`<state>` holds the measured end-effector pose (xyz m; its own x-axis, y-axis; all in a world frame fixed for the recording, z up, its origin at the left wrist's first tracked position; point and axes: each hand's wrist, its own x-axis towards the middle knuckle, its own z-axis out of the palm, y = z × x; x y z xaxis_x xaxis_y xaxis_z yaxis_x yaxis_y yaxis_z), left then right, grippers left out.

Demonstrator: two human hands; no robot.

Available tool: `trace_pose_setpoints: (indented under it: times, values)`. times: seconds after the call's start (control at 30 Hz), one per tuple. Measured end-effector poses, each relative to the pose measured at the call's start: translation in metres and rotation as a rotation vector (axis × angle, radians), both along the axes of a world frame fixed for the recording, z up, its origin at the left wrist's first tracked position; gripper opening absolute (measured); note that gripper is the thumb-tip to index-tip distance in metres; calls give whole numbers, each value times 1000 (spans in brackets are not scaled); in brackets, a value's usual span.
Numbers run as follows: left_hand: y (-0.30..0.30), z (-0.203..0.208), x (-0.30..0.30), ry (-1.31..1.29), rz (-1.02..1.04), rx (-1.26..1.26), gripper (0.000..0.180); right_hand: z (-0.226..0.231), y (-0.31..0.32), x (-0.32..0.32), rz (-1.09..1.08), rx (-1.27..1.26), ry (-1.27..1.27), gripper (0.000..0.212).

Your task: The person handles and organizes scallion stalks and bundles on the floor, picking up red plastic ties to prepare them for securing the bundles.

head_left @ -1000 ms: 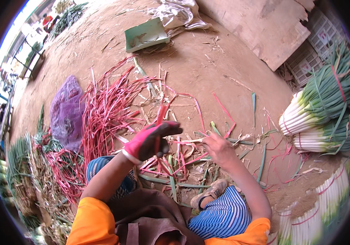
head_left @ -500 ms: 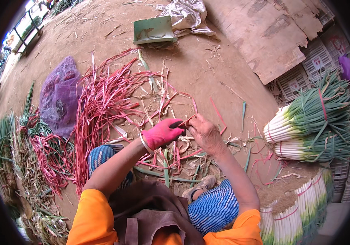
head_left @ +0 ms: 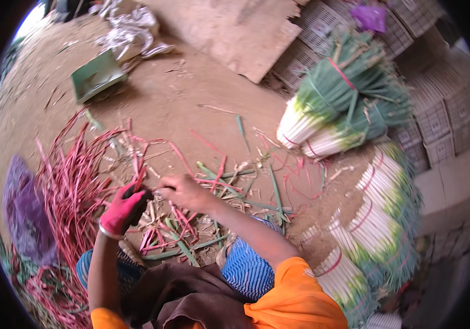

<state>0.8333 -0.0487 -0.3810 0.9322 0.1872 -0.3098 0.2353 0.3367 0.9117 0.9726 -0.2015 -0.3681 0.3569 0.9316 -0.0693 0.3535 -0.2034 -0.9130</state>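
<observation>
My left hand [head_left: 123, 207], in a pink glove with dark fingers, is closed over the litter in front of me. A red plastic strip [head_left: 139, 177] sticks up from its fingertips. Close beside it, my bare right hand [head_left: 184, 192] is pinched, its fingertips pointing at the glove; blur hides what lies between them. To the left of the glove spreads a large tangled heap of red strips [head_left: 70, 189]. Bits of green leaf and pale dry peel [head_left: 177, 241] lie beneath both hands.
Tied bundles of green onions [head_left: 322, 104] rest at the right, with more bundles [head_left: 375, 225] in a row nearer me. Crates [head_left: 432, 104] stand behind them. A purple mesh bag [head_left: 23, 214] lies far left, a green bent tray [head_left: 97, 77] and a board [head_left: 229, 33] farther off.
The view has swung to the right, bringing more onion bundles and crates in. My hands have drawn slightly apart, both still closed.
</observation>
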Motion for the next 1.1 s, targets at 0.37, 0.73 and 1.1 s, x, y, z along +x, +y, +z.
trace_pose_setpoints:
  times: [0.37,0.73,1.1]
  values:
    - [-18,-43,18,32,-204,-31,32,-48,-43,48,14,-47,-444,19]
    - [-82,-136,104,551,-97,-264,19,-241,-240,207,-852,-152,-44,16]
    - [-275,-351,272,477,-269,-202,27,-408,-476,278,-1702,-306,-204,34]
